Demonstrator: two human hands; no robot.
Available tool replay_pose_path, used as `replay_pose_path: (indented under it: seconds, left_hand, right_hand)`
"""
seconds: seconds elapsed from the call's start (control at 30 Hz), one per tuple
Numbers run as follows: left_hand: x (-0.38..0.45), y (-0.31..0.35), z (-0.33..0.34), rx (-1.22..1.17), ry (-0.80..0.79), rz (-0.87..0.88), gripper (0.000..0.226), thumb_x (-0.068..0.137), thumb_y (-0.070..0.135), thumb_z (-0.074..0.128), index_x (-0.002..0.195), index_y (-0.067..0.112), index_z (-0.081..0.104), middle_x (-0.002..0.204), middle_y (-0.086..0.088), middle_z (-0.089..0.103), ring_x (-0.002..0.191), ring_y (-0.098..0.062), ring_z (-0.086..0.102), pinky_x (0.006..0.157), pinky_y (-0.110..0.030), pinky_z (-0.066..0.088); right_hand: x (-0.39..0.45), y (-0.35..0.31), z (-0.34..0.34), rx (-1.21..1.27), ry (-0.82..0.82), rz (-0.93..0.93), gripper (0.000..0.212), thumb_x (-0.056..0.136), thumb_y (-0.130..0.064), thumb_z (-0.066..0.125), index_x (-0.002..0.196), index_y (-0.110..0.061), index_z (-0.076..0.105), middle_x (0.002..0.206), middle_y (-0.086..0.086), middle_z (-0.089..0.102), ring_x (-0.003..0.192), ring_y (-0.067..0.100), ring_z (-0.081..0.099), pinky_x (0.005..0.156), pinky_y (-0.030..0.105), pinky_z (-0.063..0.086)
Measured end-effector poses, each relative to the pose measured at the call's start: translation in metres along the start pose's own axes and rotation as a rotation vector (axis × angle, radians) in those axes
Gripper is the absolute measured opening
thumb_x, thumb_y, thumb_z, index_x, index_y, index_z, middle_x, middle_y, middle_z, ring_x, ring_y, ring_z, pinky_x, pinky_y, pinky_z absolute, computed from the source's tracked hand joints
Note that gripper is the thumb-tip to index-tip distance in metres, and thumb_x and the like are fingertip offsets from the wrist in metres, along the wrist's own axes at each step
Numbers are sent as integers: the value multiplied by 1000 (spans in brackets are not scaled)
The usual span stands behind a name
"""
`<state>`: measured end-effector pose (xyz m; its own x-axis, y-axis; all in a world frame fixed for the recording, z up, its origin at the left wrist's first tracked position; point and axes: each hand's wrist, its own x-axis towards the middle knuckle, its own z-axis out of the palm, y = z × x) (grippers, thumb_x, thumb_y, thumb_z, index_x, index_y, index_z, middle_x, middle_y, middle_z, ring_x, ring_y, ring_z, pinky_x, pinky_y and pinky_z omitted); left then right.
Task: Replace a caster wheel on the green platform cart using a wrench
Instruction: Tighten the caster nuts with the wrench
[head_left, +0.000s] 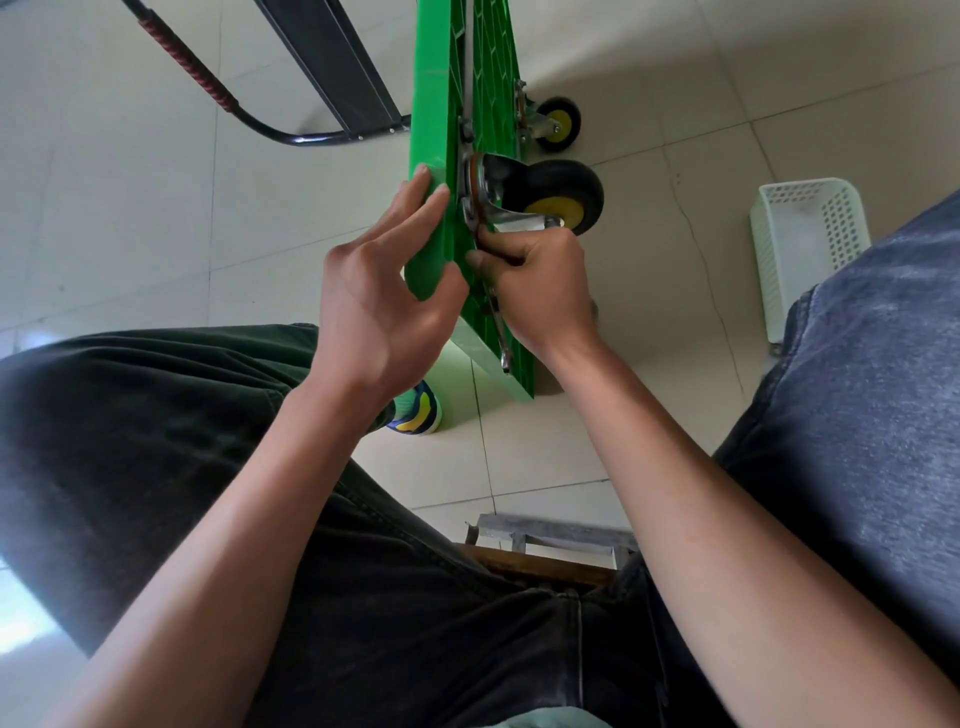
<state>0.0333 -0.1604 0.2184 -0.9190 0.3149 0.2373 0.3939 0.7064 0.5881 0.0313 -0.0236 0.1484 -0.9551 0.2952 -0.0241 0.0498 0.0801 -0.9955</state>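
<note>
The green platform cart (434, 156) stands on its edge on the tiled floor (130, 208). The left hand (379, 291) rests straight fingers on its deck, grip wide. The right hand (537, 283) holds a wrench (500, 332) at the mounting plate of the near caster wheel (558, 195).
</note>
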Motion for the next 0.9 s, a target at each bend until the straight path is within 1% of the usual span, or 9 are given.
replay_pose_path:
  seconds: [0.07, 0.13, 0.23, 0.3, 0.4, 0.57, 0.7, 0.8, 0.9]
  left_hand:
    - [0, 1, 0, 5, -1, 0, 57, 85, 10, 62, 142, 6, 58, 152, -9, 50, 141, -16, 48, 115, -31, 43]
    - [1, 1, -1, 3, -5, 4, 58, 85, 11, 62, 142, 5, 57, 152, -9, 50, 141, -16, 48, 114, -32, 43]
    - [1, 1, -1, 4, -5, 6, 57, 85, 10, 63, 142, 5, 57, 152, -10, 50, 140, -17, 48, 115, -29, 42]
    - [0, 0, -2, 1, -8, 11, 58, 85, 9, 63, 142, 4, 57, 152, -10, 50, 140, -17, 49, 115, -23, 40]
    - [1, -1, -2, -6, -19, 12, 58, 85, 8, 63, 143, 4, 56, 152, -11, 48, 141, -18, 48, 114, -20, 39]
    - [0, -1, -2, -12, -25, 19, 58, 86, 9, 63, 143, 5, 55, 153, -11, 48, 141, -18, 47, 115, -30, 42]
    - [0, -1, -1, -10, -18, 27, 56, 87, 10, 63, 142, 5, 56, 152, -11, 49, 140, -16, 48, 114, -33, 44]
    - [1, -2, -2, -18, -20, 24, 55, 88, 11, 63, 143, 6, 56, 153, -9, 48, 140, -15, 48, 112, -34, 47]
    - [1, -2, -2, -18, -19, 21, 55, 88, 12, 63, 143, 7, 56, 153, -9, 48, 141, -15, 48, 113, -35, 45]
  right_hand:
    - [3, -5, -2, -50, -11, 21, 16, 88, -5, 74, 103, -6, 80, 84, -1, 77, 83, 13, 73, 74, 29, 59]
    - [5, -10, -4, -127, -39, 55, 13, 88, -11, 76, 99, -8, 81, 80, -1, 77, 74, 15, 72, 68, 31, 58]
    - [9, -24, -9, -91, -129, 164, 11, 89, -16, 76, 88, -7, 82, 72, 7, 76, 64, 27, 74, 65, 46, 63]
    - [16, -37, -16, -2, -192, 275, 13, 91, -13, 75, 87, 0, 77, 72, 11, 76, 63, 28, 75, 63, 45, 64]
    - [26, -51, -26, 129, -272, 369, 11, 91, -5, 73, 89, 6, 72, 67, 12, 74, 58, 24, 73, 55, 32, 60]
    - [31, -50, -33, 184, -338, 407, 9, 92, -2, 70, 88, 6, 69, 62, 11, 71, 52, 21, 70, 51, 28, 57]
    - [26, -41, -38, 70, -314, 383, 8, 93, -3, 69, 94, 5, 71, 77, 16, 73, 58, 25, 71, 53, 34, 59]
    - [18, -30, -39, -69, -246, 293, 10, 93, -7, 70, 102, -3, 73, 89, 13, 74, 65, 24, 75, 55, 42, 62]
    - [14, -18, -32, -189, -133, 150, 23, 91, -12, 74, 113, -12, 77, 95, 3, 77, 73, 17, 75, 70, 41, 64]
